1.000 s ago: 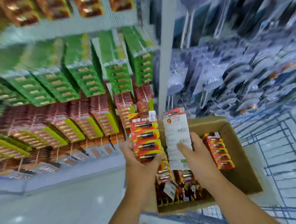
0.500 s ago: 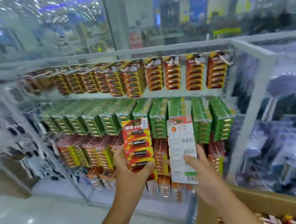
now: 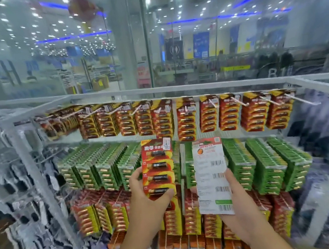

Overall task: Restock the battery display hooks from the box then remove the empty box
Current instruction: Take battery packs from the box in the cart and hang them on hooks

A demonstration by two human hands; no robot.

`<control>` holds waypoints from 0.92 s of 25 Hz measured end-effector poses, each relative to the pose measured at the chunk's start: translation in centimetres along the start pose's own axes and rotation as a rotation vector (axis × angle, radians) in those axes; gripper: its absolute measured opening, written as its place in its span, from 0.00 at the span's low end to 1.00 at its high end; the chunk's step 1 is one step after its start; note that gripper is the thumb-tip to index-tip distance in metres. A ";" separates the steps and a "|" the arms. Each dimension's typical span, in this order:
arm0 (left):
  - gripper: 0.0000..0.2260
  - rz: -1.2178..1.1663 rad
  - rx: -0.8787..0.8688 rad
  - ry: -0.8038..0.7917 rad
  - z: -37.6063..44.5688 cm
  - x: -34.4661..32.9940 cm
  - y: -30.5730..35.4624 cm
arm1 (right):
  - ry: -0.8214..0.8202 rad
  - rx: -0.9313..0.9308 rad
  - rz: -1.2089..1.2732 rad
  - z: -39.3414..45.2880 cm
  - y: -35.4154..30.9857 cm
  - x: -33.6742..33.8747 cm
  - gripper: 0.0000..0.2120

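While my left hand grips a red battery card face-out by its lower end, my right hand pinches a second card showing its white barcoded back. I hold both upright, side by side and apart, before the display rack, below its top row of red packs and over the green packs.

A white wire display rack carries rows of hooks: red battery packs hang along the top, green packs crowd the middle row, red-and-yellow packs fill the lower rows
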State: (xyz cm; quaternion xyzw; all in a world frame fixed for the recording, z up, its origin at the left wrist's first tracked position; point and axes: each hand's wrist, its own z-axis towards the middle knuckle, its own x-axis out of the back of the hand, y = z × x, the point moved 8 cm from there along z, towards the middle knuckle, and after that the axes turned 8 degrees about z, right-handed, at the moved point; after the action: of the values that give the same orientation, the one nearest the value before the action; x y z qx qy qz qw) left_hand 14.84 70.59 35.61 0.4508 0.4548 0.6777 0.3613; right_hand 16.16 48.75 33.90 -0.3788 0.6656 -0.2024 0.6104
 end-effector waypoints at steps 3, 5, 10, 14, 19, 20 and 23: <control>0.36 0.008 -0.026 -0.048 4.1 1.4 -0.5 | 0.043 0.022 0.007 2.6 1.0 -2.2 0.25; 0.36 0.012 -0.040 -0.055 6.3 1.5 -0.7 | 0.059 0.045 0.024 3.9 1.0 -3.0 0.23; 0.38 0.046 -0.075 -0.061 10.5 -0.2 -0.4 | 0.011 0.132 0.033 7.8 -0.9 -4.3 0.19; 0.38 0.027 -0.093 -0.040 12.9 -1.5 0.3 | -0.004 0.178 -0.023 10.4 -2.0 -5.0 0.20; 0.37 0.035 -0.085 -0.080 15.6 -2.5 0.3 | 0.117 0.293 -0.341 13.0 -2.6 -4.5 0.14; 0.37 0.043 -0.092 -0.083 16.2 -2.6 0.3 | 0.157 0.336 -0.446 13.4 -2.7 -4.6 0.12; 0.38 0.088 -0.118 -0.087 18.0 -2.9 -0.2 | 0.299 0.537 -0.712 14.4 -3.6 -5.0 0.09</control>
State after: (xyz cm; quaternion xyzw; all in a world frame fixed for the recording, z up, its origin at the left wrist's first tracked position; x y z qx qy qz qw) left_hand 32.77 73.27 37.89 0.4772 0.3780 0.6983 0.3765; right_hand 30.86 53.02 37.30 -0.3788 0.4989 -0.6168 0.4766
